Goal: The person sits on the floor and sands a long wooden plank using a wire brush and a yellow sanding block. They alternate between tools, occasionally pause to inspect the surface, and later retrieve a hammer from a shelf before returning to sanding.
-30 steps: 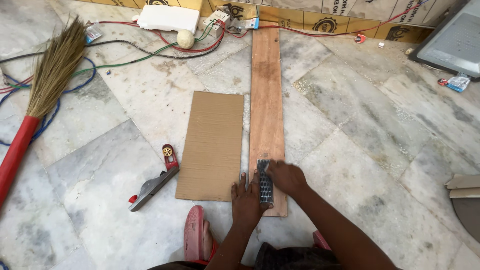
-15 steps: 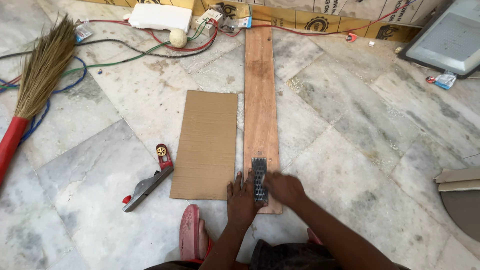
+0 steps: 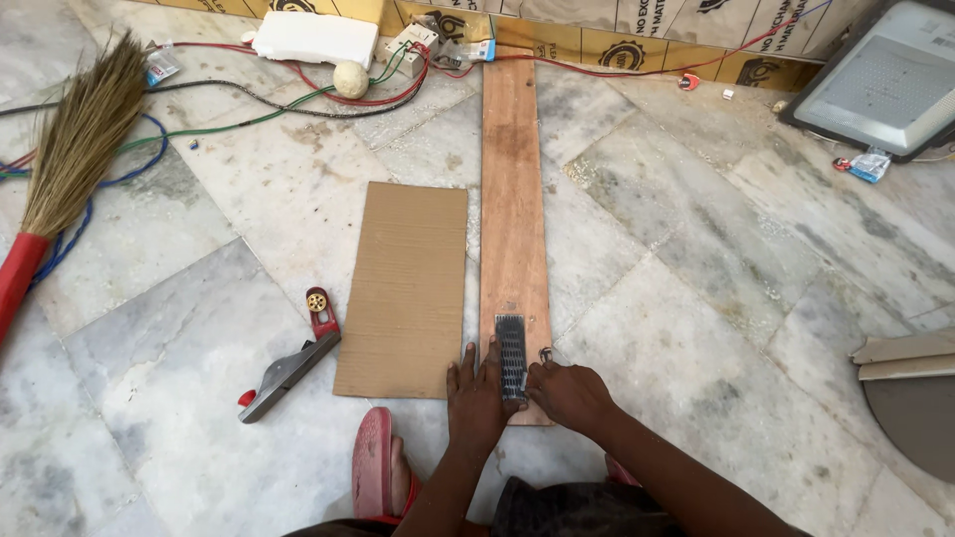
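Both hands have slid back toward the near end of the long wooden plank [image 3: 513, 209] since 1 second ago, and the dark ridged metal tool [image 3: 511, 356] under them now sits a little closer to the person. That tool lies flat on the plank, lengthwise along it, just short of the plank's near end.

The left hand [image 3: 476, 396] lies palm down with its fingers stretched forward and spread, pressing against the tool's left edge and the plank's left side; it grips nothing. The right hand [image 3: 569, 394] comes in from the right with knuckles up, its fingers curled against the tool's lower right edge; whether they close around the tool or only push on it cannot be told. Both forearms reach forward from the bottom of the view.

Just left of the plank a flat cardboard sheet [image 3: 406, 288] lies on the marble floor [image 3: 696, 259], nearly touching it. Further left a hand plane with a red knob [image 3: 292, 360] rests on the floor, and a broom with a red handle [image 3: 62, 179] lies at the far left. A foot in a red sandal [image 3: 378, 475] is planted beside the cardboard's near corner.
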